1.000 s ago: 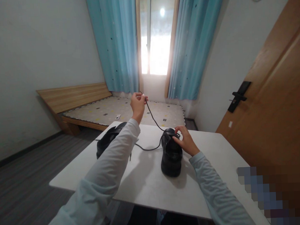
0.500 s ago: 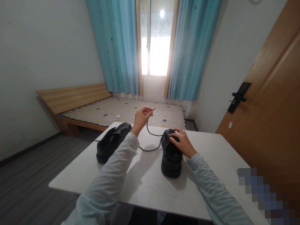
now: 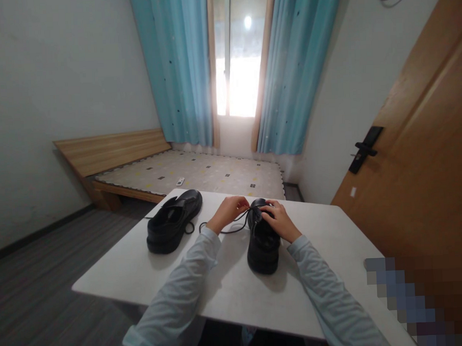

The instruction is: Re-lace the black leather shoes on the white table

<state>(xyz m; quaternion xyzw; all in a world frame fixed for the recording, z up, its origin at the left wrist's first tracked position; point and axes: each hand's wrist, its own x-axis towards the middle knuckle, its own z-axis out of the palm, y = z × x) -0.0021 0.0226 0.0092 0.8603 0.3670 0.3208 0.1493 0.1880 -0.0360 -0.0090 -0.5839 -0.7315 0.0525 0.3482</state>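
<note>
Two black shoes sit on a white table (image 3: 228, 290). With its fingertips pinched together, my left hand (image 3: 230, 213) holds a black shoelace (image 3: 233, 231) close to the left side of the right-hand shoe (image 3: 263, 253). My right hand (image 3: 281, 221) grips that same shoe at its upper, around the lacing area, with the fingers over the front part. The lace runs from the shoe in a loose loop across the tabletop, and part of it is hidden behind my left forearm. The other shoe (image 3: 164, 232) stands apart on the left, its toe pointing away from me, a lace loop beside it.
Beyond the table is a bed (image 3: 200, 169) with a patterned mattress and a small white remote-like object (image 3: 180, 182) on it. A wooden door (image 3: 413, 149) with a black handle is at the right. Blue curtains (image 3: 184, 68) flank a bright window.
My left hand has come down and to the right, from above the table's far edge to beside the right-hand shoe. The raised stretch of lace is now lower. My right hand stays on the shoe.
</note>
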